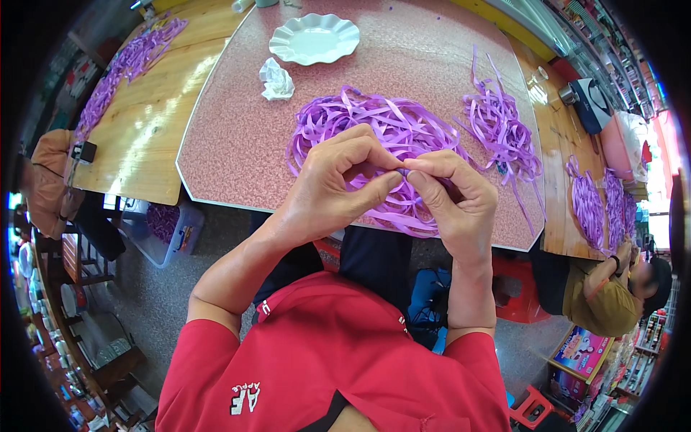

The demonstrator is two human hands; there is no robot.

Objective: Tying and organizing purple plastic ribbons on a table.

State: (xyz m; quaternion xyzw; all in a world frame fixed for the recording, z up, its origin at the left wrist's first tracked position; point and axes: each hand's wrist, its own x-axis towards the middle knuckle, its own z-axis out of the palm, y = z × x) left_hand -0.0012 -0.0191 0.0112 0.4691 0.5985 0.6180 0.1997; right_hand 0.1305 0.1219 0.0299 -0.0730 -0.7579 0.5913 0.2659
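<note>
Both hands, left hand [338, 183] and right hand [450, 194], are pinching a thin purple ribbon [403, 171] at frame centre; I am hardly seeing it between my fingertips, above the glossy ribbon pile [389, 126].

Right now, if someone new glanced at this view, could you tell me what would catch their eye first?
First the two hands, left hand and right hand, meeting fingertip to fingertip at the centre, pinching a strip of purple ribbon. Right behind them a big heap of purple ribbon sprawls over the pink speckled table, with a smaller ribbon bundle to its right. Further back sit a white scalloped plate and a crumpled white tissue.
</note>
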